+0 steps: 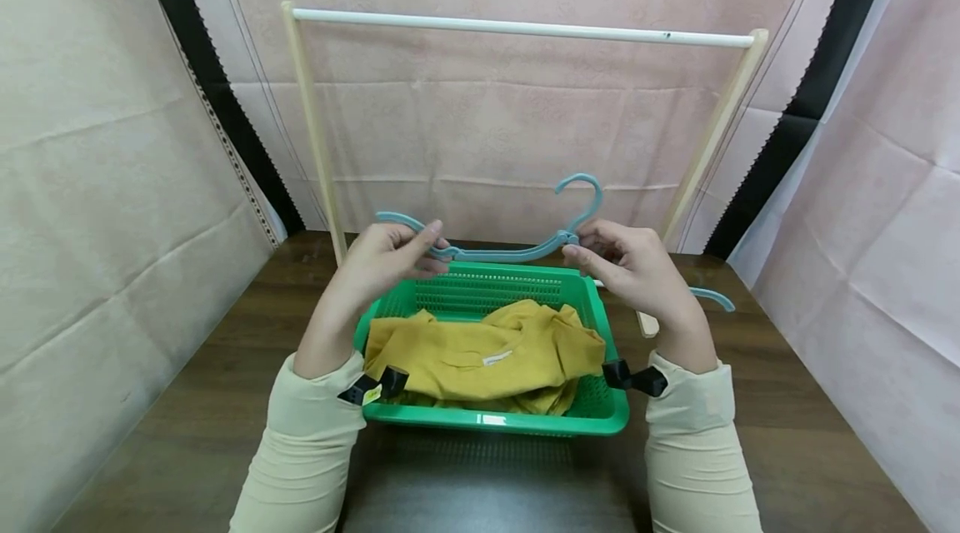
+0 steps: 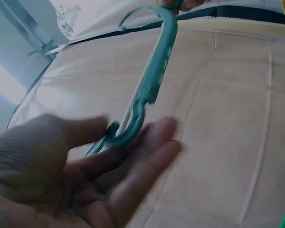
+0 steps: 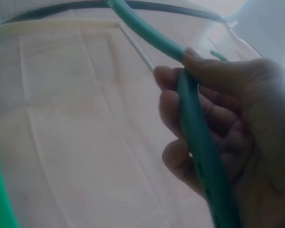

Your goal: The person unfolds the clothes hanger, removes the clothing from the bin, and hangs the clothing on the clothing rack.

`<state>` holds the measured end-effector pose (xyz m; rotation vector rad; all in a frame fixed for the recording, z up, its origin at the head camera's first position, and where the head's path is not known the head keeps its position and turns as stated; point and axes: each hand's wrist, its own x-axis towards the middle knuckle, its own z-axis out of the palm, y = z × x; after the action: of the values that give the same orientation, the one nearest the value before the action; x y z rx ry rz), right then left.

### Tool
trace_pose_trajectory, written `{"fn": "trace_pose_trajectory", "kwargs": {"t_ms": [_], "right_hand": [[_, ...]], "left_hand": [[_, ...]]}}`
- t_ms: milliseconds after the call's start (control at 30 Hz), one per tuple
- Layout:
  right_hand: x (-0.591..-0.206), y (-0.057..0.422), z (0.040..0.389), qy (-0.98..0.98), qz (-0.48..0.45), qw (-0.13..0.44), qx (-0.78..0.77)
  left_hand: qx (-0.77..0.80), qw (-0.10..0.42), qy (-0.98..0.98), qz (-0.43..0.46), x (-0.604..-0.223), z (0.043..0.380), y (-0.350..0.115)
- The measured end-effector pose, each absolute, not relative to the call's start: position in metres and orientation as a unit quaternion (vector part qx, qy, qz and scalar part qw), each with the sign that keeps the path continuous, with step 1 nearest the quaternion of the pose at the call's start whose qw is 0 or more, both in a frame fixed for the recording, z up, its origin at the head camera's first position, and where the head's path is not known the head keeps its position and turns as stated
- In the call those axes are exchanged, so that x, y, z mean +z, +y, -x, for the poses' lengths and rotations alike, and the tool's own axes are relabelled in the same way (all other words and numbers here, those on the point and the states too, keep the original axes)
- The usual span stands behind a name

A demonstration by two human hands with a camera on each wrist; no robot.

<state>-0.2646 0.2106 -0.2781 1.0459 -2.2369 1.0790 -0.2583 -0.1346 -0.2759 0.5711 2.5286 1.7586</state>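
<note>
A light blue plastic clothes hanger [image 1: 498, 255] is held up above the back of a green basket [image 1: 611, 420], its hook pointing upward. My right hand [image 1: 630, 266] grips the hanger just beside the hook; in the right wrist view the thumb and curled fingers wrap its arm [image 3: 199, 123]. Near the other end, my left hand [image 1: 390, 258] has thumb and fingers around the notched part [image 2: 133, 130], as the left wrist view shows. The hanger's far right tip [image 1: 712, 297] sticks out past my right hand. In the basket lies a crumpled mustard-yellow garment [image 1: 465, 358] with a small white label.
Behind the basket stands a rack with a white horizontal bar [image 1: 525, 28] and cream side posts [image 1: 315, 117]. Basket and rack stand on a dark wood table [image 1: 780, 433]. Pale cloth walls [image 1: 120, 208] enclose the left, back and right sides.
</note>
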Motion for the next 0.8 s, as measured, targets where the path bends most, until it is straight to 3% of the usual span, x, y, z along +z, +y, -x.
{"fn": "trace_pose_trajectory", "kwargs": {"t_ms": [300, 433, 800], "right_hand": [[-0.275, 0.243, 0.257, -0.832, -0.333, 0.174, 0.408], [-0.275, 0.255, 0.257, -0.840, -0.329, 0.165, 0.399], [-0.275, 0.263, 0.260, -0.840, -0.341, 0.155, 0.393]], "left_hand": [[0.211, 0.132, 0.932, -0.263, -0.301, 0.260, -0.156], [0.186, 0.167, 0.934, -0.255, -0.311, 0.265, -0.163], [0.207, 0.198, 0.917, -0.277, -0.320, 0.279, -0.160]]}}
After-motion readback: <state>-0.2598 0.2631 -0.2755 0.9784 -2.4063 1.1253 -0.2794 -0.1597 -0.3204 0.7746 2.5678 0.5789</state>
